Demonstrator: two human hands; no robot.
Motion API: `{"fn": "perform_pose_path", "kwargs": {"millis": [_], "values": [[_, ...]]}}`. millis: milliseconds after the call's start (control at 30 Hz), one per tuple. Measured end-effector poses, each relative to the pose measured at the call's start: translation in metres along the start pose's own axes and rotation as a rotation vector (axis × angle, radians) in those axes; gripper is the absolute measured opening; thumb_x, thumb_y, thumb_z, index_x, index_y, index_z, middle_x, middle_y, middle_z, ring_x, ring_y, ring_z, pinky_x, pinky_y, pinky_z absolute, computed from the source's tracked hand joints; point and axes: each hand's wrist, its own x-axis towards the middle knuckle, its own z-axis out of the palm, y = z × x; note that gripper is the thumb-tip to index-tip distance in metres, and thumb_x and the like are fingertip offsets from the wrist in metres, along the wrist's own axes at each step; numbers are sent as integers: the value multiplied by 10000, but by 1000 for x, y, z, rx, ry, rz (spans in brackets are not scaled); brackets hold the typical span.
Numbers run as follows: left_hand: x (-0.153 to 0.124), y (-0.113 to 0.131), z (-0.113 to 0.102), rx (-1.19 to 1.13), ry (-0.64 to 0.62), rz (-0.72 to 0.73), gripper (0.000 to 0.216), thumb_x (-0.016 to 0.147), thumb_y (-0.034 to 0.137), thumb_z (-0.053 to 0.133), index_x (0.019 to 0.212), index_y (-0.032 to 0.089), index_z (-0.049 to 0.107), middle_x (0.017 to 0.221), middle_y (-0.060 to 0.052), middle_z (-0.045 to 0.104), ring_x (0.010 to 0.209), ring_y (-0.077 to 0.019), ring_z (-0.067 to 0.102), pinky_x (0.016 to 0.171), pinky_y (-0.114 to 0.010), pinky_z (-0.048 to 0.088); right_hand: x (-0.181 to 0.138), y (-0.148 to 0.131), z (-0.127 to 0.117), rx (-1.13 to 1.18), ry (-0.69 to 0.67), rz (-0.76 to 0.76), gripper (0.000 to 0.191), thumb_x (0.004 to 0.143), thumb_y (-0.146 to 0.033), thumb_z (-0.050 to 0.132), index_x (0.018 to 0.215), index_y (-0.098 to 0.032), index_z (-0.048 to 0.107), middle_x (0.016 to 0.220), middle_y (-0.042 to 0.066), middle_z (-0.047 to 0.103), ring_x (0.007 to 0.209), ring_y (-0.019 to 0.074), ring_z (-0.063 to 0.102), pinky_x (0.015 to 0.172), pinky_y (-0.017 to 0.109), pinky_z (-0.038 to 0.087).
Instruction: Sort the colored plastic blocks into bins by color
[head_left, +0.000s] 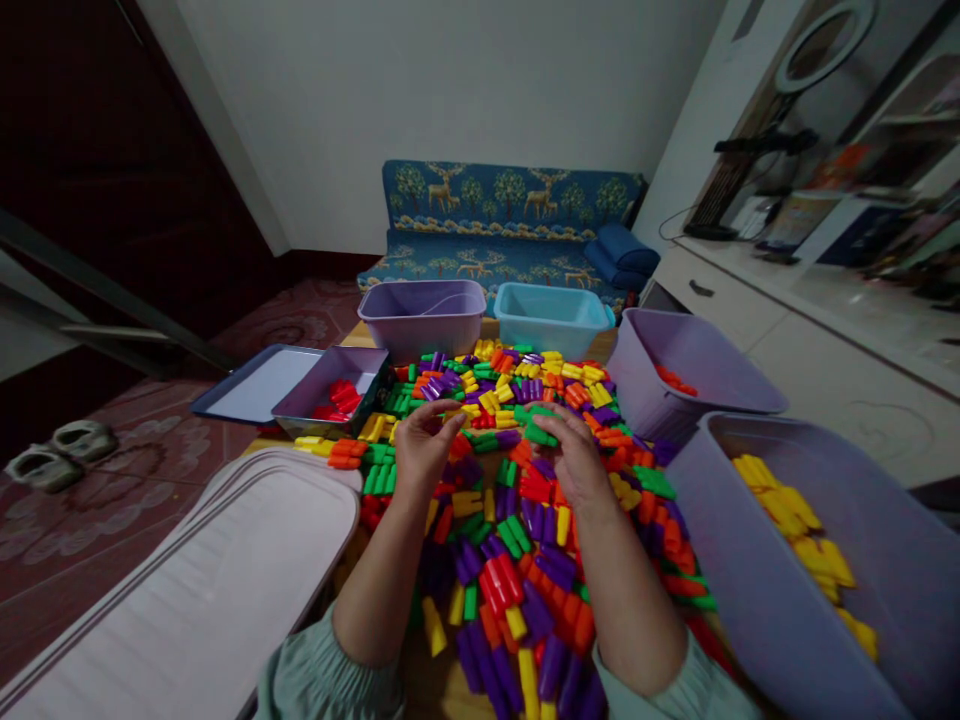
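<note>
A heap of plastic building blocks (525,500) in red, orange, yellow, green and purple covers a low wooden table (442,690). My left hand (424,445) hovers over the heap with its fingers curled and apart, palm toward me, holding nothing that I can see. My right hand (574,455) lies knuckles up on the blocks, its fingertips pinched on a green block (538,432). Both hands are close together near the middle of the heap.
A purple bin (757,590) at the near right holds yellow blocks (795,530). Another purple bin (637,390) holds a few red blocks. A small tray (315,395) at the left holds red blocks. Purple (420,320) and blue (551,320) tubs stand behind. A white lid (225,580) lies left.
</note>
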Motion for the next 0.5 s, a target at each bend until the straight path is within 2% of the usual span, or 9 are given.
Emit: {"fn": "perform_pose_path", "kwargs": {"millis": [67, 133, 200, 267, 367, 500], "values": [[0, 0, 0, 179, -46, 169, 113, 737, 255, 691, 816, 195, 745, 870, -51, 743, 858, -208, 680, 819, -354, 535, 0, -1, 0, 15, 22, 0, 319, 632, -349, 754, 915, -215, 692, 856, 9, 694, 620, 115, 585, 501, 212, 438], [-2, 3, 1, 330, -79, 298, 132, 757, 190, 654, 834, 223, 756, 1025, -54, 728, 1027, -224, 644, 972, -405, 478, -2, 0, 4, -11, -17, 4, 332, 640, -361, 758, 934, -221, 690, 852, 9, 692, 601, 111, 574, 490, 212, 427], [-4, 9, 3, 355, -92, 319, 169, 780, 184, 628, 882, 229, 756, 1107, -61, 699, 1086, -228, 619, 982, -402, 478, -4, 1, 8, -64, -79, 0, 333, 659, -371, 754, 950, -221, 695, 825, 7, 683, 595, 109, 568, 489, 210, 424], [-6, 15, 6, 237, -120, 220, 188, 816, 259, 619, 948, 208, 743, 1115, -79, 690, 1024, -222, 644, 866, -353, 537, -6, 1, 13, -113, -121, -19, 324, 680, -374, 747, 962, -223, 700, 797, -1, 669, 602, 105, 565, 500, 206, 431], [-10, 22, 10, -55, -208, -45, 412, 826, 463, 621, 1117, 179, 686, 1110, -104, 690, 844, -197, 675, 641, -274, 554, -10, 1, 19, -168, -176, -51, 307, 705, -370, 737, 973, -226, 705, 788, -6, 663, 619, 102, 571, 515, 200, 438], [-12, 26, 10, -261, -317, -327, 605, 809, 629, 571, 1235, 203, 631, 1182, -124, 652, 749, -157, 657, 550, -234, 527, -13, 2, 26, -230, -252, -63, 359, 725, -399, 724, 1041, -230, 697, 835, 12, 678, 653, 125, 606, 518, 213, 459]]}}
